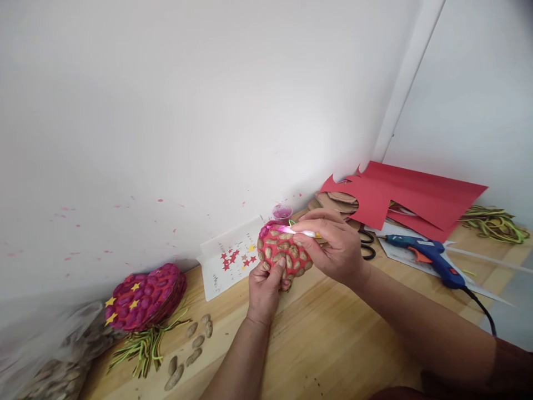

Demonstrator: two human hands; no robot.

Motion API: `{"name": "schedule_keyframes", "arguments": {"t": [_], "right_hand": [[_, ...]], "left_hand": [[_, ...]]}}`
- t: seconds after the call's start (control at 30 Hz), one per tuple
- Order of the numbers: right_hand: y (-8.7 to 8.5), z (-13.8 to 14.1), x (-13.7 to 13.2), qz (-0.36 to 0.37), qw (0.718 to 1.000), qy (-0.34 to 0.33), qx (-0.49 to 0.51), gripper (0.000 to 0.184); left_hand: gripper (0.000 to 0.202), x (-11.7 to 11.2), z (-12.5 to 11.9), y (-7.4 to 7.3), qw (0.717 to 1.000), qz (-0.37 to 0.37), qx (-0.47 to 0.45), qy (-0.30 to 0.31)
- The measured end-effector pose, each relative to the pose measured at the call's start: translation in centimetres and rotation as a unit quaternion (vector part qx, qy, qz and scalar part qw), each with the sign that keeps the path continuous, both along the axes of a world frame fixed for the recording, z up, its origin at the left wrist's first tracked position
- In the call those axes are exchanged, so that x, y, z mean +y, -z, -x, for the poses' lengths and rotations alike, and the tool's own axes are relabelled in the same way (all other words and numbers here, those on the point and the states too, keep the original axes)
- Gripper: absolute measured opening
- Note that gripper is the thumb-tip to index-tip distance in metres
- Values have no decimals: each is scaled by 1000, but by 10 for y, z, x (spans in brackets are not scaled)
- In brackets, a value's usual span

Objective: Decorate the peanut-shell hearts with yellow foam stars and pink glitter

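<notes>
Held up over the table is a red disc covered with peanuts (pixel 285 250), gripped at its lower edge by my left hand (pixel 266 289), thumb across its face. Magenta paint coats the peanuts at its upper left; the others are plain brown. My right hand (pixel 333 244) pinches a white paintbrush (pixel 306 233) whose magenta tip touches the painted edge. A small cup of magenta paint (pixel 282 211) stands behind the disc. Between my hands and the wall lies a white sheet (pixel 219 278) with red and yellow paper stars.
At left sit stacked painted discs (pixel 145 294) with yellow stars and a green fringe, loose peanuts (pixel 195 355), and a plastic bag of peanuts (pixel 54 378). To the right are red paper (pixel 416 194), black-handled scissors (pixel 368 244), a corded blue glue gun (pixel 433 255) and yarn (pixel 493 222).
</notes>
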State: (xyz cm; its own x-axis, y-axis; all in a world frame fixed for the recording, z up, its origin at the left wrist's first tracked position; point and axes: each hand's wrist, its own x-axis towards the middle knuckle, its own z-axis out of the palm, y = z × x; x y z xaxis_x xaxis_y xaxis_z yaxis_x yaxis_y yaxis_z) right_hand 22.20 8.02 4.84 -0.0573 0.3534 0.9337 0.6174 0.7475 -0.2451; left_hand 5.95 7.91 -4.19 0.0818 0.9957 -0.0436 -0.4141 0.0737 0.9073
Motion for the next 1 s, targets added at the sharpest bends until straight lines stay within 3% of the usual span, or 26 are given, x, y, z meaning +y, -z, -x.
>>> {"name": "schedule_keyframes", "arguments": {"t": [0.87,1.0], "right_hand": [[0,2,-2,35,999,-38,14,12],[-2,-5,2,91,992,-45,73,10]], "left_hand": [[43,0,0,1,1000,14,0,-1],[45,2,-1,0,998,30,-20,-57]]}}
